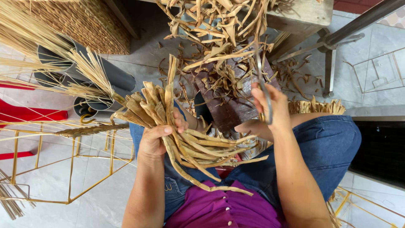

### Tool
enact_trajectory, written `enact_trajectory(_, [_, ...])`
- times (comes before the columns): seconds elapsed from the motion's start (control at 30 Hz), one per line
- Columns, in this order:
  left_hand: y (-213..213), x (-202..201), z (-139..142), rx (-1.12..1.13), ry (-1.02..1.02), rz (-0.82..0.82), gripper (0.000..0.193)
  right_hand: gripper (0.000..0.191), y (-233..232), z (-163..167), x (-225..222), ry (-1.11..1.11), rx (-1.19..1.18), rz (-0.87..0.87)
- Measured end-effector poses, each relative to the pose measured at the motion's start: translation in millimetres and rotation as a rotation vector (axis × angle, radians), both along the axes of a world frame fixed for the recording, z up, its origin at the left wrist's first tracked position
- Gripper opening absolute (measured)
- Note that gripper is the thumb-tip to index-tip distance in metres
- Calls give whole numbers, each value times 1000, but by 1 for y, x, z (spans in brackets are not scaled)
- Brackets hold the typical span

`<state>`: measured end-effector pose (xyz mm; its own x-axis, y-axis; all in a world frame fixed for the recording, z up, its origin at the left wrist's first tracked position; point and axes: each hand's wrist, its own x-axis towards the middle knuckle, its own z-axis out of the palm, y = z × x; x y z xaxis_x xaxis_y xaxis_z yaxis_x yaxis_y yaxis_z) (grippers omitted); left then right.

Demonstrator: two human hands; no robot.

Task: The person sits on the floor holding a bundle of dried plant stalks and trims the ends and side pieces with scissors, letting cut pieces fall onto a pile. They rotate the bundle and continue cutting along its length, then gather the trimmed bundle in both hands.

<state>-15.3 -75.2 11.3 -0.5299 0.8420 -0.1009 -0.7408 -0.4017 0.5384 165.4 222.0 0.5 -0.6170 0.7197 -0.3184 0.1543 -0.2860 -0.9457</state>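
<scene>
The left hand (157, 137) has its grip pressed around a bundle of dried leaf strips (168, 122), held over the lap, the ends fanning up and down. The right hand (270, 103) is raised beside it, fingers closed through the handles of grey scissors (262, 80), blades pointing up. Beyond the knees a dark block (230, 105) carries loose cut strips (219, 38). The floor (97, 185) is pale tile, with a yellow wire frame (71, 169), grey tubes (101, 71) and straw (25, 38) on the left. The scissor tips are lost among the strips.
</scene>
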Motion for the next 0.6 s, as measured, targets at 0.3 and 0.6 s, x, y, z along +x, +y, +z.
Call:
enact_trajectory(0.3, [62, 25, 1, -208, -52, 10, 47, 44, -48, 19, 63, 312, -79, -28])
enact_trajectory(0.6, [123, 20, -23, -198, -231, 64, 56, 50, -85, -9, 102, 102, 1, 48])
